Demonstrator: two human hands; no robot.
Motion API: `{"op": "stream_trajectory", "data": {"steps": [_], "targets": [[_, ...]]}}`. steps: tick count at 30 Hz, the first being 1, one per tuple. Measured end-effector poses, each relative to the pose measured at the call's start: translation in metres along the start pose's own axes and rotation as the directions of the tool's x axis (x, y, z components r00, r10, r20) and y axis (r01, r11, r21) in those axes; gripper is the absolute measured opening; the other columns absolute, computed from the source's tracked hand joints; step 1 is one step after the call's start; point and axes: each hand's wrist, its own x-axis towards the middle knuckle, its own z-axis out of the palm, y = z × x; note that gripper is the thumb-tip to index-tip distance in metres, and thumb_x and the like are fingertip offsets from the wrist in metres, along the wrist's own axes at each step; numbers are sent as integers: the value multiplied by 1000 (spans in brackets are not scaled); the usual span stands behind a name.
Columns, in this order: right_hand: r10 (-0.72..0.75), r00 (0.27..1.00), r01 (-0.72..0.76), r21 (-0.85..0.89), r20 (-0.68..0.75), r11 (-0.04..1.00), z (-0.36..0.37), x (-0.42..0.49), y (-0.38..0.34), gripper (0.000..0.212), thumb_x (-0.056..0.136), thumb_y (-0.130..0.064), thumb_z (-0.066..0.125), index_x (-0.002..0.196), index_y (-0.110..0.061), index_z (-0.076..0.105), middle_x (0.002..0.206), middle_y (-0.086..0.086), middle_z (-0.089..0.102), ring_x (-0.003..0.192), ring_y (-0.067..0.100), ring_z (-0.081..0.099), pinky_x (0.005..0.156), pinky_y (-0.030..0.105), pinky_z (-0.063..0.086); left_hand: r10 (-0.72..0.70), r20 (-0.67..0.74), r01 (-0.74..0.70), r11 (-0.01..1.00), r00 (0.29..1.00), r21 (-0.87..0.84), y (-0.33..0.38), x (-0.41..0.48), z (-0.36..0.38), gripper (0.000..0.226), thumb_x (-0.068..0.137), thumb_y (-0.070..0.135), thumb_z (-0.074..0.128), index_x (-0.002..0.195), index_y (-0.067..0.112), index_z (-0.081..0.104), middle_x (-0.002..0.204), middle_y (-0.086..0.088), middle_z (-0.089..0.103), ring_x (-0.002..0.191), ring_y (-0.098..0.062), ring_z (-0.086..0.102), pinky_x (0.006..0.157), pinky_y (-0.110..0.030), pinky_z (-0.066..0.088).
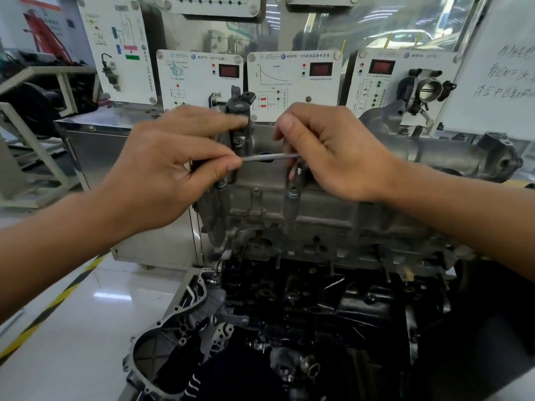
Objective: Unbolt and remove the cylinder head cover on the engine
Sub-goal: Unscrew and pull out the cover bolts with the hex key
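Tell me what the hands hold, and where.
A thin metal rod: the left hand pinches its left end, the right hand holds its right end.

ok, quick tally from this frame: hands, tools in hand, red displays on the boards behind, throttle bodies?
hands: 2, left hand and right hand
thin metal rod, pinched at its ends by both hands: 1
red displays: 3
throttle body: 1
total: 7

A single wide-angle camera rides on the person's head, looking forward and down. It sits close over the engine [304, 215], facing the display panels [292, 82] just behind it, with floor [115, 314] at lower left.
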Motion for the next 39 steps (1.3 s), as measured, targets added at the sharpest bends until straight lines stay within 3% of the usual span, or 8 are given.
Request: {"op": "stream_trajectory", "data": {"steps": [5, 10, 15, 20, 24, 30, 36, 39], "targets": [[-50, 994, 54, -43, 97, 998, 1, 3, 5, 43, 107, -23, 40, 74, -1, 57, 60, 7, 54, 54, 16, 49, 54, 25, 38, 80, 113, -88, 994, 990, 62, 5, -21, 8, 16, 88, 19, 74, 87, 4, 79, 108, -8, 73, 104, -21, 66, 110, -48, 43], [-127, 992, 123, -175, -16, 977, -9, 10, 2, 56, 103, -37, 43, 60, -3, 48, 52, 10, 45, 47, 25, 43, 48, 30, 33, -67, 75, 62, 995, 995, 72, -1, -3, 2, 17, 93, 21, 63, 92, 7, 74, 104, 0, 69, 101, -17, 60, 95, -35, 47], [-191, 971, 231, -381, 140, 895, -29, 12, -10, 47, 100, -49, 41, 73, -14, 56, 52, -8, 45, 44, 11, 43, 48, 26, 37, -102, 116, 100, 995, 988, 17, -13, 24, -18, 17, 98, 27, 58, 94, 19, 73, 101, 10, 69, 105, -11, 51, 88, -31, 43], [-11, 983, 76, -359, 181, 930, -26, -1, -23, 45, 99, -43, 40, 62, -19, 45, 47, -6, 40, 39, 14, 37, 45, 27, 33, -61, 314, 76, 996, 947, -36, -14, 30, -14, 29, 94, 36, 55, 97, 15, 75, 91, 4, 70, 92, -20, 57, 83, -45, 48], [122, 985, -85, -276, 121, 957, -18, -12, -36, 50, 102, -36, 48, 56, -14, 46, 46, -3, 40, 46, 14, 42, 44, 25, 34, 7, 399, -2, 1000, 917, -15, -16, 38, -22, 23, 90, 31, 62, 108, 25, 76, 95, 11, 70, 91, -13, 54, 80, -33, 46], [260, 963, -245, -167, 73, 955, -3, -18, -60, 50, 104, -33, 43, 62, -8, 55, 46, 2, 48, 39, 13, 40, 40, 26, 37, 68, 528, -111, 992, 846, 51, -19, 56, -40, 23, 88, 29, 63, 106, 28, 77, 91, 13, 70, 87, -12, 58, 79, -39, 51], [383, 916, -379, -57, 117, 924, 11, -20, -70, 48, 104, -33, 41, 76, -1, 62, 42, -6, 43, 32, 9, 38, 36, 17, 31, 166, 594, -235, 971, 787, 40, -20, 61, -41, 31, 90, 33, 52, 102, 23, 78, 92, 12, 71, 87, -5, 46, 78, -11, 34], [445, 885, -448, -9, 134, 894, 12, -19, -74, 49, 104, -33, 40, 79, 2, 63, 35, -8, 37, 29, 8, 37, 35, 15, 29, 160, 604, -226, 973, 781, 34, -20, 63, -44, 29, 90, 32, 53, 104, 23, 77, 93, 11, 71, 89, -8, 50, 79, -18, 38]]}}
